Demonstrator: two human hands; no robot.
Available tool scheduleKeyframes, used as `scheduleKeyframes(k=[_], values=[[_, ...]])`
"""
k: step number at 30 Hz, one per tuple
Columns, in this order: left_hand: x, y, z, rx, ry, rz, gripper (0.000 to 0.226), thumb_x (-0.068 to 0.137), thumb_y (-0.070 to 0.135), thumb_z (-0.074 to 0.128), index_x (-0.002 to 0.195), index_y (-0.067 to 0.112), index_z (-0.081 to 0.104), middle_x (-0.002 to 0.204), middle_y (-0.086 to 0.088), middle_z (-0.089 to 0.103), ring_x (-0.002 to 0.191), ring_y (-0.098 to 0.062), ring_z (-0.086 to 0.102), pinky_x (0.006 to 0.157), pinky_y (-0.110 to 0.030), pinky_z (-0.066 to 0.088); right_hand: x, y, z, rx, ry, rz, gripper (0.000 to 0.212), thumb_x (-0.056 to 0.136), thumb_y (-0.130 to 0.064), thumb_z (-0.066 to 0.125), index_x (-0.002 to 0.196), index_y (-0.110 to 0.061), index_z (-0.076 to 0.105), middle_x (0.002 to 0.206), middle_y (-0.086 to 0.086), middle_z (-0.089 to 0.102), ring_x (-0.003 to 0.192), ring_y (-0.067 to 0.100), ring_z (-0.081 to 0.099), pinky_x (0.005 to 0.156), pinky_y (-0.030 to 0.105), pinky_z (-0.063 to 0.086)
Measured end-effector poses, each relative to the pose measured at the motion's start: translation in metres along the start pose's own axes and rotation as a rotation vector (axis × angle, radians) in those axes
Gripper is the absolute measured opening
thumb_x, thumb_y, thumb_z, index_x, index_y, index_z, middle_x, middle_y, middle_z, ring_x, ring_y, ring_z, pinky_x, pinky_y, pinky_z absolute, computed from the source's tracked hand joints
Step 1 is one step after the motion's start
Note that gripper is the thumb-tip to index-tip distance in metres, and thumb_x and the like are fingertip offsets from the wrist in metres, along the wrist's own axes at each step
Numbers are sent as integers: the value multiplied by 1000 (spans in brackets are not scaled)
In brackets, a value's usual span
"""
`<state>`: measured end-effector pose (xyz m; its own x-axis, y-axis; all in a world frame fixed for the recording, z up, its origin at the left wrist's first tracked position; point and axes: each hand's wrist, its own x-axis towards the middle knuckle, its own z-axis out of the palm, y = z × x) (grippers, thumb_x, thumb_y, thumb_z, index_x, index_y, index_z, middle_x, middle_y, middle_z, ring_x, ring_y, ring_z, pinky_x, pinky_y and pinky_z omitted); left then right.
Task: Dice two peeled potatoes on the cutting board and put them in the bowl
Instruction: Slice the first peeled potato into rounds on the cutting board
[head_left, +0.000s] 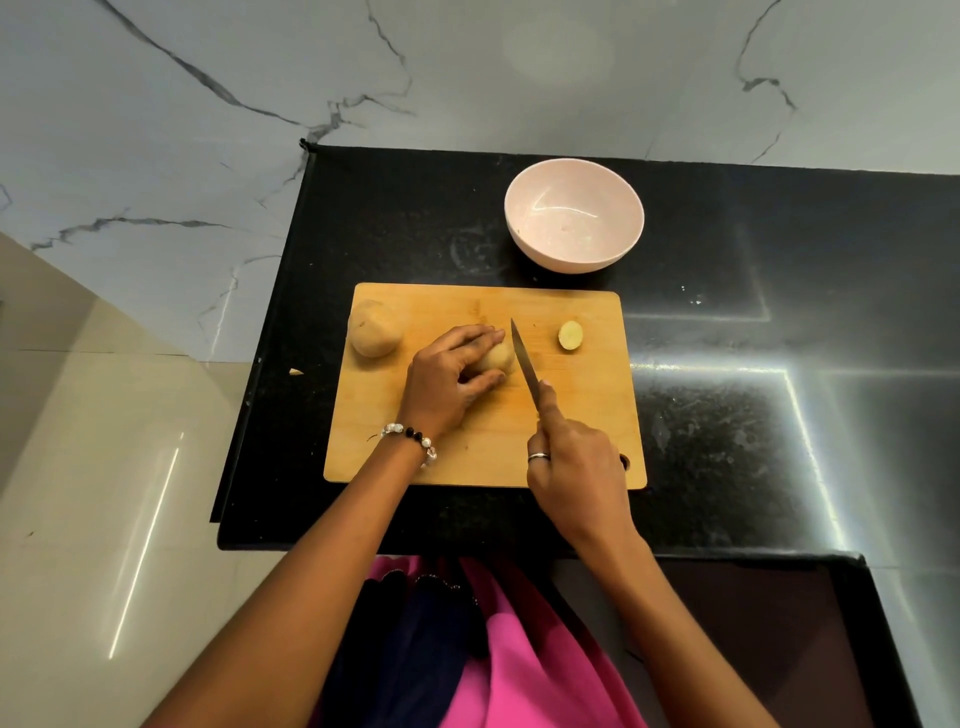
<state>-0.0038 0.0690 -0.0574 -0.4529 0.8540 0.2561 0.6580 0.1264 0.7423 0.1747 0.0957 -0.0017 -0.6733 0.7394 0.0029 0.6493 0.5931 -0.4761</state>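
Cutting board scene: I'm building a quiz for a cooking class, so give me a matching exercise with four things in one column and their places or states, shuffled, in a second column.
Things:
1. bowl
2. whole potato
3. cut-off piece
4. knife

Places or states:
A. at the board's left edge, untouched
B. held in the right hand, blade beside the potato under the left hand
C. empty, on the counter beyond the board
D. alone on the board, right of the blade

Pairs: 1-C, 2-A, 3-D, 4-B
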Motion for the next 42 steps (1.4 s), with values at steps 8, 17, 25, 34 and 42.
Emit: scheduleKeyframes(k=[8, 17, 25, 34, 42], values=[[1, -1, 0, 2, -8, 6, 49, 75, 20, 77, 122, 15, 64, 124, -3, 61, 113, -14, 56, 98, -22, 43, 1, -10, 5, -132, -41, 27, 60, 97, -19, 34, 152, -15, 11, 89, 13, 60, 77, 31, 56, 59, 36, 31], [0, -1, 1, -15, -3, 19, 47, 77, 25, 70, 122, 14, 63, 124, -5, 61, 114, -17, 57, 99, -32, 46, 25, -24, 18, -313, -101, 57, 60, 97, -15, 34, 152, -9, 8, 99, 15, 59, 84, 34, 59, 59, 33, 32], [-2, 0, 2, -46, 41, 5, 49, 73, 27, 74, 119, 13, 65, 123, -4, 63, 113, -17, 58, 97, -34, 47, -6, -7, 31, -323, -158, 11, 67, 94, -13, 42, 150, -5, 7, 96, 18, 59, 71, 35, 61, 53, 34, 34], [-2, 0, 2, -48, 54, 6, 49, 73, 22, 78, 119, 14, 65, 122, -3, 63, 112, -13, 58, 98, -27, 46, 24, 29, 16, -398, -9, -52, 66, 73, -8, 72, 135, -4, 50, 66, 17, 59, 40, 35, 52, 37, 28, 27], [-3, 0, 3, -49, 58, 0, 50, 74, 21, 78, 121, 13, 64, 123, -1, 62, 114, -12, 57, 100, -27, 45, 43, 35, -2, -195, -25, -26, 56, 95, -21, 36, 150, -14, 24, 91, 20, 63, 76, 37, 57, 57, 35, 32]])
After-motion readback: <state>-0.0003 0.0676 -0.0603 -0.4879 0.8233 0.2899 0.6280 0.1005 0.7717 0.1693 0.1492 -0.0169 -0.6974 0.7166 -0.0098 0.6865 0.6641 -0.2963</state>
